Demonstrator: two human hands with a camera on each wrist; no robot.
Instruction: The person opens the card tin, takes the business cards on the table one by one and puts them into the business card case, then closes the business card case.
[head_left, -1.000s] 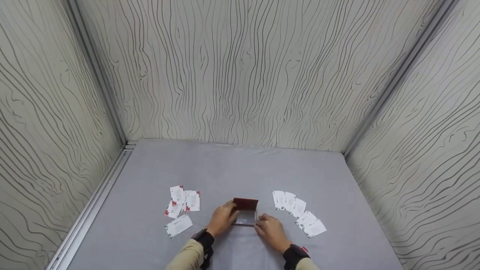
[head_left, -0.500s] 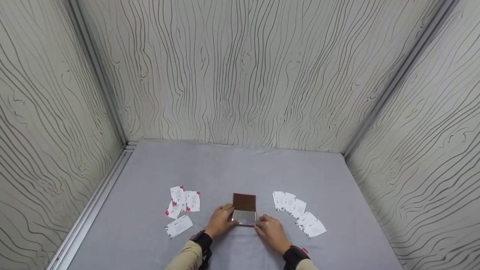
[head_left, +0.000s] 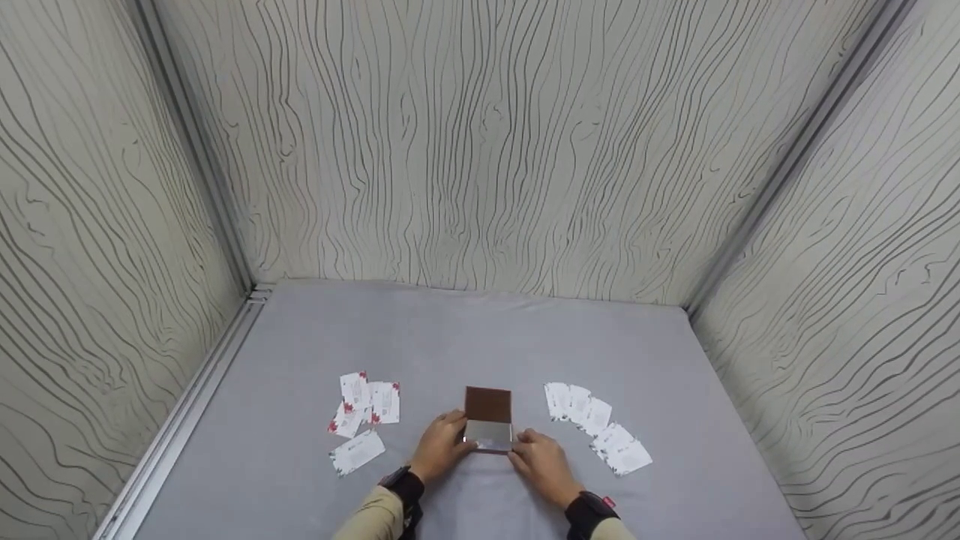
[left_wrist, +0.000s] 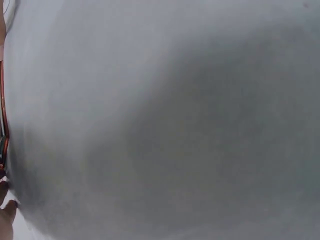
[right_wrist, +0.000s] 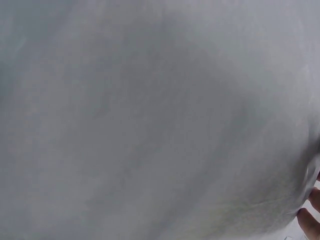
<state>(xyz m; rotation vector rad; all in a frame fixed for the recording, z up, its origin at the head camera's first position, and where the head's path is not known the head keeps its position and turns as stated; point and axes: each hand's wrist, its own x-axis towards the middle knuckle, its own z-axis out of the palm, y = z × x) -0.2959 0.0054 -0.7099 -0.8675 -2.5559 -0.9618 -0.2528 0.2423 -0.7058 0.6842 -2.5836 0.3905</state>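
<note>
A business card case [head_left: 488, 405] lies open on the table, its brown lid tipped up at the back and its shiny silver inside facing me. My left hand [head_left: 439, 450] holds the case at its left side, with the thumb near the front corner. On the opposite side, my right hand [head_left: 543, 463] grips the right edge with curled fingers. The left wrist view catches only a reddish-brown edge of the case [left_wrist: 4, 110] and some fingertips [left_wrist: 9, 207]. In the right wrist view, just a few fingertips [right_wrist: 310, 220] show at the lower right corner.
White cards with red corners [head_left: 385, 403] lie overlapping at the left, with a grey-printed card [head_left: 358, 451] below them. A fan of several white cards [head_left: 598, 415] spreads at the right. Wood-patterned walls [head_left: 480, 150] enclose the grey cloth-covered table [head_left: 480, 337].
The case's lid has swung further back, baring the silver inside. My left fingers have moved down off the lid to the case's side. The right hand has stayed in place.
</note>
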